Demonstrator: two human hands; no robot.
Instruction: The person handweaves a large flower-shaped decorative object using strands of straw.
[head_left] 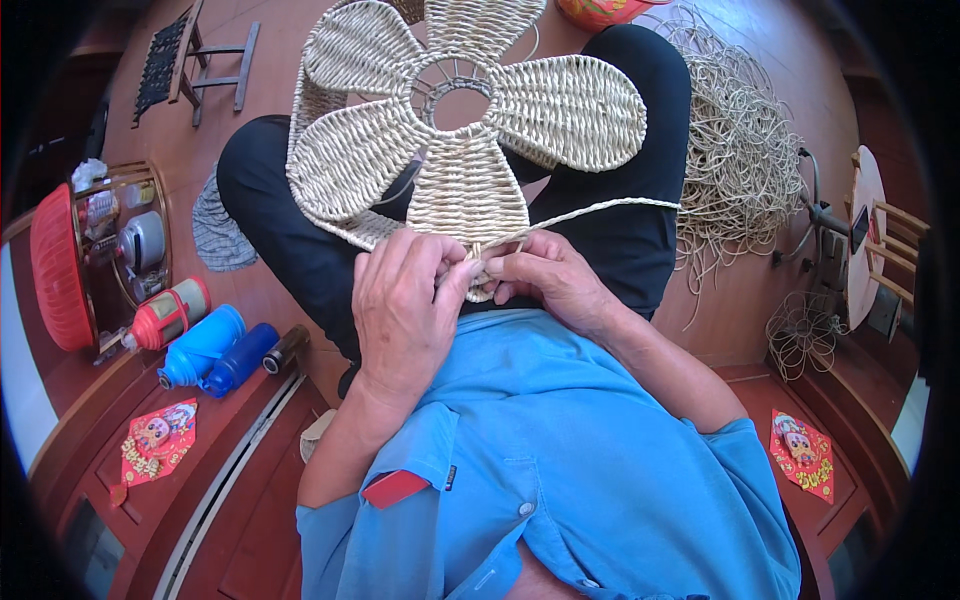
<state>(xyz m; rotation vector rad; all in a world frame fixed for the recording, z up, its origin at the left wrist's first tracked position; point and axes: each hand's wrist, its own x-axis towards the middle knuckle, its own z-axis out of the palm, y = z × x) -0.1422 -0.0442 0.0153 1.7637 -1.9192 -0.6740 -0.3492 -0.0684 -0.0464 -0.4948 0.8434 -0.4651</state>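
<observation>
A pale flower-shaped piece woven from twisted straw cord (pixel 465 190) rests on my lap, with several rounded petals around an open ring. More weaving shows behind and below it at the left. My left hand (pixel 405 305) is closed in a pinch on the tip of the nearest petal. Beside it, my right hand (pixel 560 280) pinches a strand at the same tip, its fingertips nearly touching the left ones. From there a length of straw cord (pixel 610 203) runs right across my thigh. My fingers partly hide the petal's end.
A large heap of loose straw cord (pixel 740 140) lies right of my knee. Beyond are a round wooden stool (pixel 868 235) and a flower-shaped wire frame (pixel 803 335). At the left stand vacuum flasks (pixel 205 345), a red basin (pixel 62 265) and a folding stool (pixel 195 60).
</observation>
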